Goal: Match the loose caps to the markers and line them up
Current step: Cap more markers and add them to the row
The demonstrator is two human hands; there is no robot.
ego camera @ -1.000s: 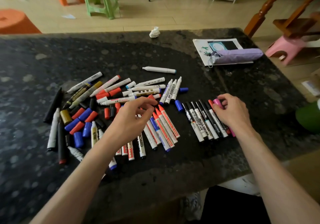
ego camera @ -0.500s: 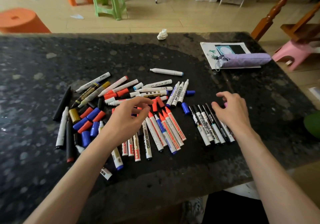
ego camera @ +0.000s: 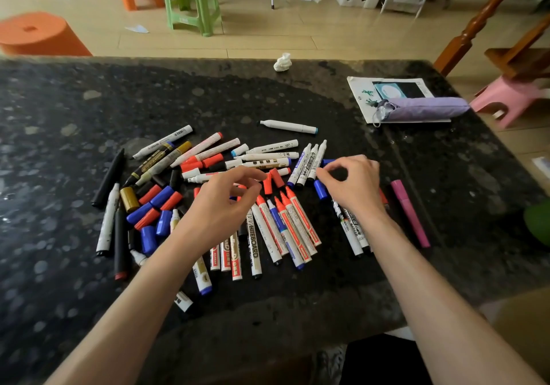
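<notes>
Many markers and loose caps lie on a dark speckled table. A pile of blue and red caps sits at the left. A row of red and blue tipped whiteboard markers lies in the middle, with black markers to its right and a pink marker beyond. My left hand hovers over the middle row, fingers loosely curled, holding nothing. My right hand hovers with curled fingers, its thumb just above a blue cap. Two red caps lie between my hands.
A purple pouch rests on a booklet at the back right. Crumpled paper sits by the far edge. A green object pokes in at the right. Plastic stools stand on the floor beyond.
My right hand has left the black marker row and moved left and forward to the blue cap, uncovering the pink marker. My left hand stays over the middle row.
</notes>
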